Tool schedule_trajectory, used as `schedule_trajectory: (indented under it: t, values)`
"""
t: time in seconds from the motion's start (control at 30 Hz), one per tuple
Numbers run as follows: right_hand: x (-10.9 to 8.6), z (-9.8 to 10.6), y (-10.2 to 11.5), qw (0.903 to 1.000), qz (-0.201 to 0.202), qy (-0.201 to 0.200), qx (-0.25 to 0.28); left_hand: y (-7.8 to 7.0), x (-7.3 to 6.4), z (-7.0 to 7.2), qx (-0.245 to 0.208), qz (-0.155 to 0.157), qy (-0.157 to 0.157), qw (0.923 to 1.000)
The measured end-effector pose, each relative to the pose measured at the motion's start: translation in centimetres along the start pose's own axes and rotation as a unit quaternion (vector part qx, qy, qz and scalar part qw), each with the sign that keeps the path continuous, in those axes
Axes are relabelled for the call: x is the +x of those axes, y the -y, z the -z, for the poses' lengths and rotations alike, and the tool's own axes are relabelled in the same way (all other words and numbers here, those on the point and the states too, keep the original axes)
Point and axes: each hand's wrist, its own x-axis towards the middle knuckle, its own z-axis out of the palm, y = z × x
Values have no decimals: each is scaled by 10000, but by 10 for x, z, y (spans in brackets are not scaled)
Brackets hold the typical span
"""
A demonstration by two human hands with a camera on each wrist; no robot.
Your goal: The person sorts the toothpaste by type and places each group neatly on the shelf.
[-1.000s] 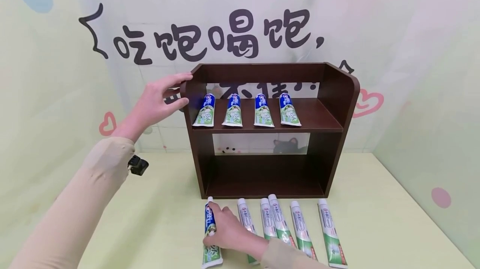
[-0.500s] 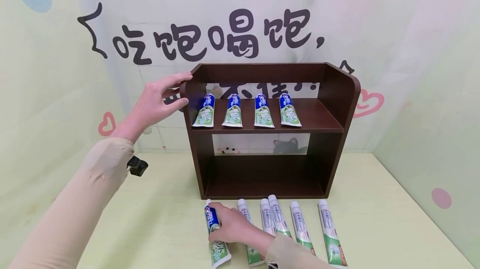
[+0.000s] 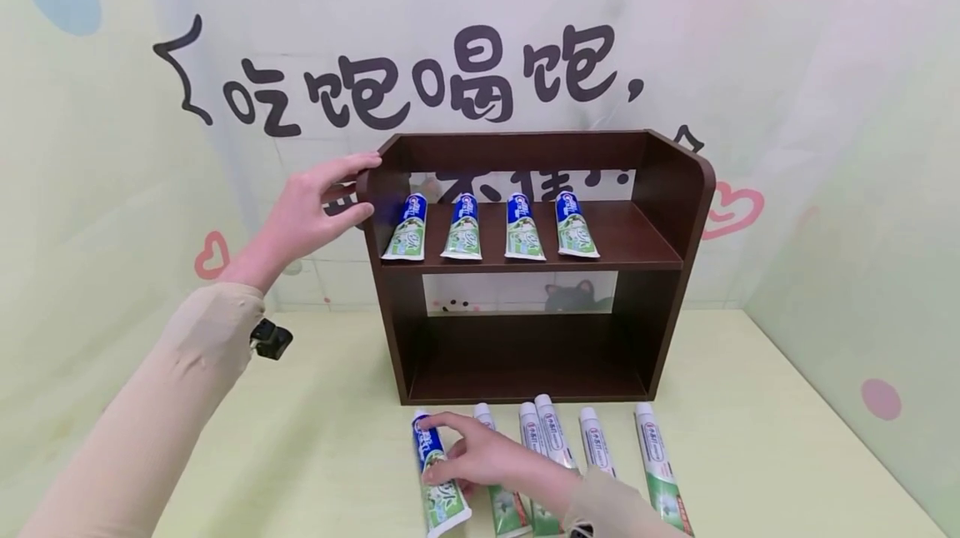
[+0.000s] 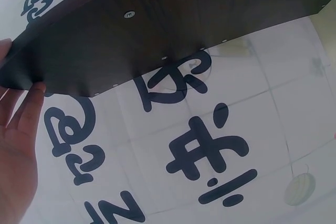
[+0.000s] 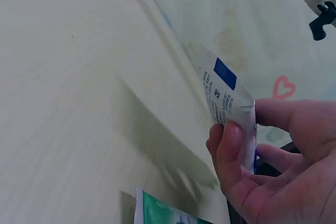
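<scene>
left hand (image 3: 307,209) at the upper left side panel of a dark brown two-tier shelf (image 3: 517,152); thumb and index apart, tips touching the panel's edge. right hand (image 3: 483,459) low in front of the shelf, thumb and fingers clamped on a blue-and-green crest toothpaste tube (image 3: 446,503). that tube tilted, cap end toward the shelf; right wrist view shows its printed white back, a shadow cast on the pale table (image 3: 285,438). four matching crest tubes (image 3: 522,230) spaced in a row on the upper tier, caps to the rear. five white-and-green toothpaste tubes (image 3: 660,467) on the table, some partly behind the right hand and forearm.
</scene>
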Motion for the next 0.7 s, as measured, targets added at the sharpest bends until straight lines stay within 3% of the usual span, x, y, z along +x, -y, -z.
schedule_trajectory:
  t: [0.27,0.57,0.7]
  values:
    - [-35,32,15,9938,592,541,772,1,0,1,4,9,15,10000]
    - [-77,73,40,9912,809,817,654,0,2,0,-31,17,32,10000]
    - [-90,86,52,9872,1141,840,731,1,1,0,-24,22,21,10000]
